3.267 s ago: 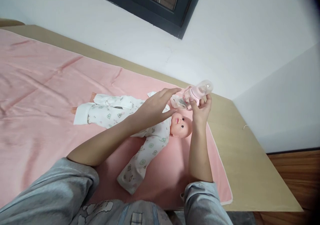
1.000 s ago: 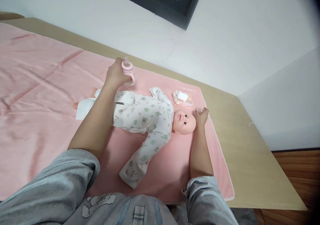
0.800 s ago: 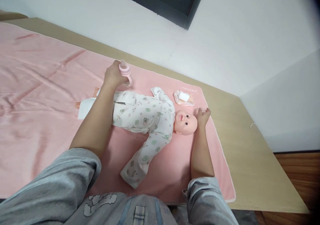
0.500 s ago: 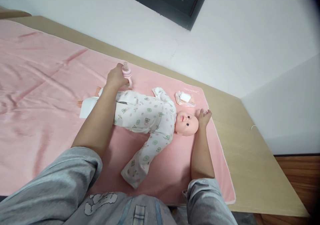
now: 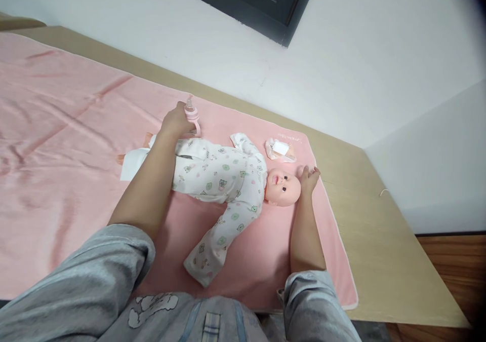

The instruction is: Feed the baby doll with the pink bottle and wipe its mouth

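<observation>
My left hand [image 5: 177, 120] is closed around a pink baby bottle [image 5: 192, 115] with a clear teat, held upright above the far side of the doll's legs. A baby doll [image 5: 224, 172] lies on its back in white printed clothes, head to the right. One long sleeve stretches toward me; my left forearm crosses the legs and hides part of them. Just beyond the top of the doll's head, my right hand [image 5: 310, 178] rests on the blanket with fingers apart. A small pale pink patch beside its fingers is too unclear to name.
A pink blanket [image 5: 87, 134] with some creases covers much of the wooden table [image 5: 374, 245]. Near the doll's head lies a clear plastic packet [image 5: 281, 150] with a white label. Behind the table rises a white wall [image 5: 341, 78] with a dark window frame [image 5: 261, 7].
My left hand and the bottle have dropped very slightly. The doll, the packet and my right hand look essentially the same.
</observation>
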Demonstrator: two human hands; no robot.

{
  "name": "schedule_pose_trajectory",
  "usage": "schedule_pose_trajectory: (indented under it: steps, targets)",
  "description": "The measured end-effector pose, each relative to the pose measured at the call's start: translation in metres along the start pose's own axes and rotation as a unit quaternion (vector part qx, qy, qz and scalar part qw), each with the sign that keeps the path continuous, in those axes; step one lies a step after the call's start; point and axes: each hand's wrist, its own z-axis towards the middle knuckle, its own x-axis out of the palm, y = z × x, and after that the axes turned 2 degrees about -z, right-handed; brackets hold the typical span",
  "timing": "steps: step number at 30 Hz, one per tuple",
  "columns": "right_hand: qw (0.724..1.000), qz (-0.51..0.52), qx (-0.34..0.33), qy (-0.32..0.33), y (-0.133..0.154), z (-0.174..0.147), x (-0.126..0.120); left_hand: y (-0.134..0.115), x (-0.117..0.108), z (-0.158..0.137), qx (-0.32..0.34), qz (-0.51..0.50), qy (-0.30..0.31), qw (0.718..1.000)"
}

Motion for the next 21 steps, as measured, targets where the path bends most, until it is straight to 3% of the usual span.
schedule_pose_trajectory:
  steps: [5, 9, 14, 18, 21]
  targets:
    - [0.999, 0.023, -0.018, -0.028, 0.006, -0.004, -0.002, -0.008, -0.004, -0.001, -0.02, 0.022, -0.002, 1.0]
    - [0.996, 0.027, -0.046, -0.067, 0.013, -0.009, -0.007, -0.018, -0.021, -0.004, -0.048, 0.047, -0.003, 0.998]
    - [0.976, -0.011, -0.162, -0.146, 0.02, -0.014, -0.014, -0.042, -0.056, -0.027, -0.02, 0.093, -0.089, 0.991]
    - [0.966, -0.026, -0.252, -0.052, 0.024, -0.018, -0.007, -0.075, -0.071, -0.064, 0.076, 0.087, -0.183, 0.976]
    - [0.967, -0.018, -0.252, 0.026, 0.027, -0.023, 0.002, -0.104, -0.068, -0.094, 0.193, 0.066, -0.18, 0.962]
